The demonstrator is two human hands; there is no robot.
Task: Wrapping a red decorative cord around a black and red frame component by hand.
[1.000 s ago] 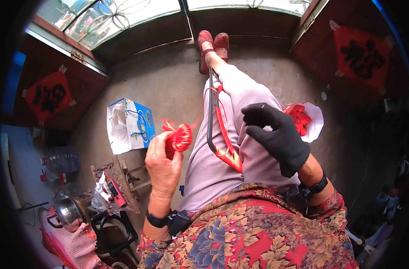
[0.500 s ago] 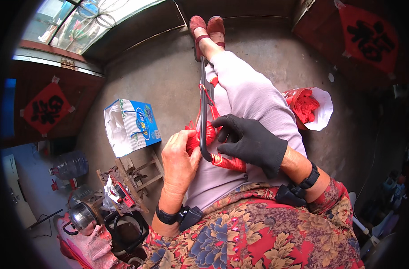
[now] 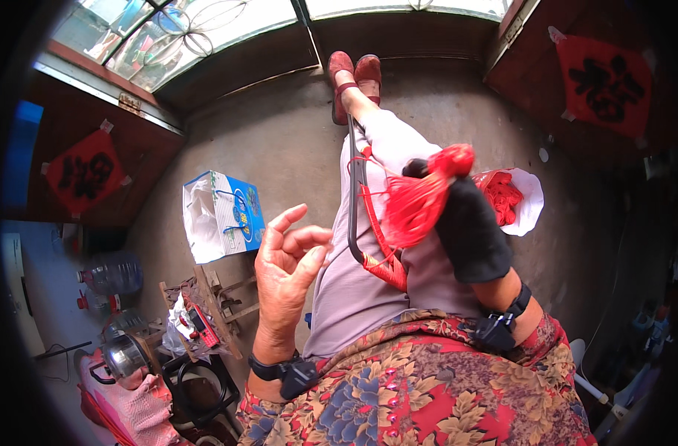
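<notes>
Seated, the person looks down over crossed, outstretched legs in pale trousers toward two red shoes (image 3: 356, 74) on a concrete floor (image 3: 279, 149).

Right hand (image 3: 469, 227): in a black glove, raised above the right thigh, fingers closed around a red tassel (image 3: 421, 201). The tassel's fringe fans down and to the left from the fist; its rounded head sticks out at the top. Thin red threads run from the fringe toward a dark curved rod (image 3: 352, 193).

Rod: lies along the lap, running up toward the shoes, curving at its near end into a part wrapped in red cord (image 3: 383, 264). Whether the cord is tied to the tassel cannot be told from this view.

Left hand (image 3: 287, 271): bare, lifted beside the left thigh, palm toward the camera, fingers loosely curled, holding nothing. It is well apart from the right hand, with the rod between them.

Surroundings: a white bag holding more red tassels (image 3: 514, 201) sits on the floor just behind the right hand. A blue and white carton (image 3: 224, 215) stands to the left on the floor. A metal kettle (image 3: 123, 357) is at lower left.
</notes>
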